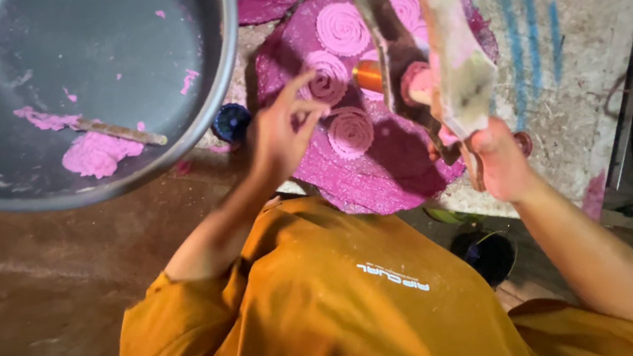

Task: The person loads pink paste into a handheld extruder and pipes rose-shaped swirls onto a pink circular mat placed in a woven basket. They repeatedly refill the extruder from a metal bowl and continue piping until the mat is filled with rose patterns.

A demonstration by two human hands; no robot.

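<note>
Right hand [500, 160] grips the wooden press [428, 61] above the pink mat [378, 180], steadying it; left hand [280, 131], fingers spread and empty, hovers beside the dough spirals [349, 131] near the mat's edge.

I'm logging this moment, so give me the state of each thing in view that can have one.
Left hand: open, fingers spread, holding nothing, above the mat.
Right hand: closed on the press handle.
Press: lifted over the mat, smeared pink.
Mat: flat, carrying several pink spirals.
Spirals: coiled, whole, lying apart.
Bowl: nearly empty, some pink dough left.
Stick: lying in the bowl, dough on it.
</note>
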